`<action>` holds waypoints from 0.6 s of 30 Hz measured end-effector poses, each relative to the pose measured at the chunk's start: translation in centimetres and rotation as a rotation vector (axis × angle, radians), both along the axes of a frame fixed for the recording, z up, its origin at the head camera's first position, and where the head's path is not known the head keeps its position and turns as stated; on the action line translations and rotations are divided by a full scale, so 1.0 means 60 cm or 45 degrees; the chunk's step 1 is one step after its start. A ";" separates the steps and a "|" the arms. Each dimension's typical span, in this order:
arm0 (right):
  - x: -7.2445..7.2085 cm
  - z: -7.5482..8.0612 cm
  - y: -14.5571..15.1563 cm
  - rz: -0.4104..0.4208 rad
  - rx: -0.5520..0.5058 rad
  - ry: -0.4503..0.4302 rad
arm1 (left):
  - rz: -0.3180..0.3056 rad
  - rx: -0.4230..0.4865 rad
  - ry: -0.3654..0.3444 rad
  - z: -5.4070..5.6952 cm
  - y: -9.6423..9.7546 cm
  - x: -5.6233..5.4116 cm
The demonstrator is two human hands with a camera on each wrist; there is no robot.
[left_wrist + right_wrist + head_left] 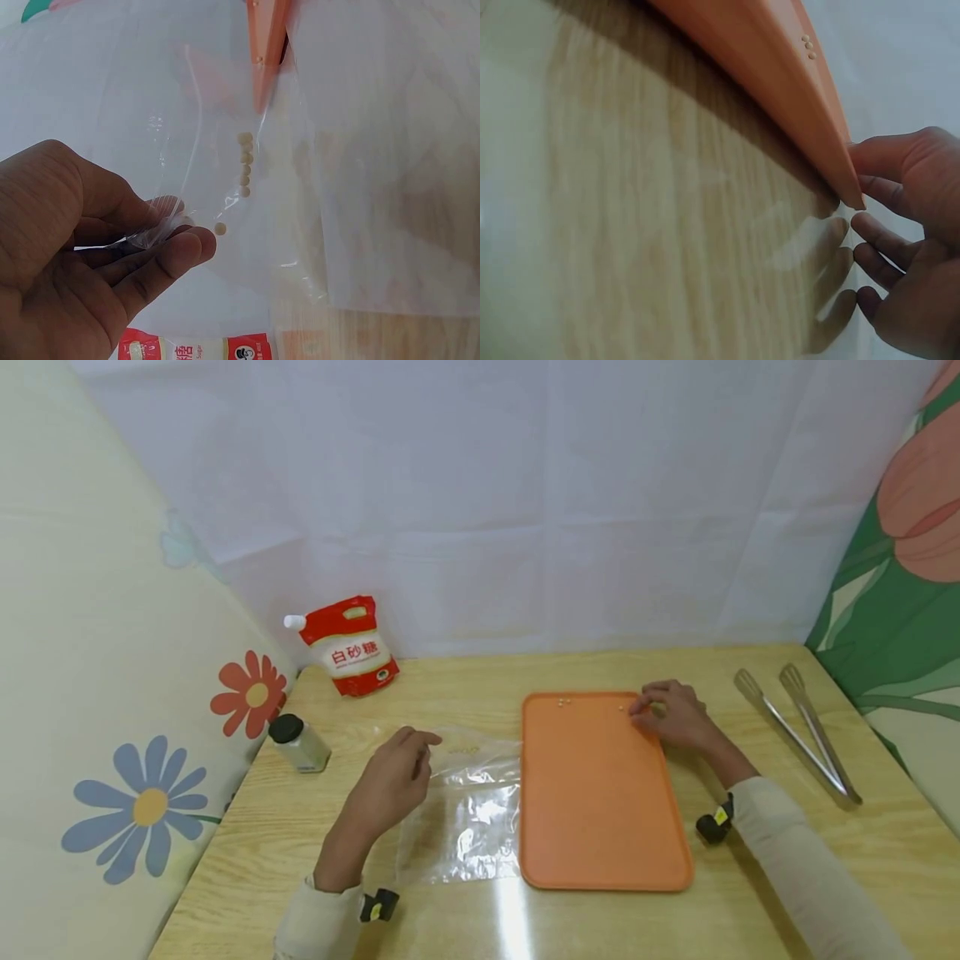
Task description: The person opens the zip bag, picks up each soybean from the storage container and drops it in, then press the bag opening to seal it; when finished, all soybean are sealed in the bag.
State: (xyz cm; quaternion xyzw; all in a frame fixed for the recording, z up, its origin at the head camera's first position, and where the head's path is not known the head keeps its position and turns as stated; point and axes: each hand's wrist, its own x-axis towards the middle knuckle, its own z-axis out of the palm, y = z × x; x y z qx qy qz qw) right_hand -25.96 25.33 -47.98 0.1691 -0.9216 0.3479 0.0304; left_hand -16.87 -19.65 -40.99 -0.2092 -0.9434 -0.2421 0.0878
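Note:
A clear zip-top plastic bag (465, 827) lies left of an orange tray (600, 793). My left hand (393, 777) pinches the bag near its mouth; in the left wrist view the plastic bunches between thumb and fingers. Inside the bag, several small pale-yellow balls (246, 159) sit in a row, with one lone ball (220, 229) by the fingertips. Three more balls (562, 702) lie along the tray's far edge. My right hand (671, 714) reaches over the tray's far right corner, fingertips close to another ball (621, 708). I cannot tell whether they pinch anything.
A red and white sugar pouch (351, 647) stands at the back left. Nearer lies a black-capped jar (300, 745). Metal tongs (806, 735) lie right of the tray. A white cloth (487, 510) hangs behind the table, with flowered panels at both sides.

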 end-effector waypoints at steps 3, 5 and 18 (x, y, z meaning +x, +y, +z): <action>0.001 0.000 0.000 0.000 0.006 0.009 | 0.006 0.002 -0.006 0.001 -0.001 0.001; 0.002 -0.002 0.001 0.000 0.007 0.020 | 0.005 0.000 -0.010 0.000 -0.001 0.001; -0.001 -0.014 -0.006 -0.057 -0.016 0.131 | 0.013 -0.013 -0.025 0.001 0.002 0.002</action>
